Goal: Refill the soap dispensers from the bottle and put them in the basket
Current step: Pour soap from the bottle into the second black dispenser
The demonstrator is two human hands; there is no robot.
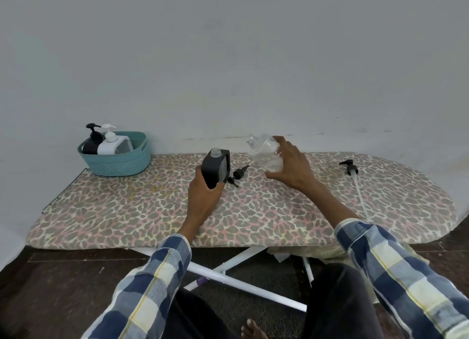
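Gripping the uncapped black dispenser (216, 167) low on its body, the left hand (203, 196) steadied it mid-board; right hand (289, 165) fingers curled round the tilted clear bottle (266, 152), seemingly near-empty, light and slick, best held around its middle.

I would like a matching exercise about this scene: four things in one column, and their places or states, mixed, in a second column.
1. clear plastic bottle
2. dark grey square dispenser without cap
3. white pump dispenser
4. black pump head with long tube

a. in the teal basket
b. held by the left hand
c. lying alone at the board's right end
d. tilted in the right hand

Pairs: 1-d, 2-b, 3-a, 4-c
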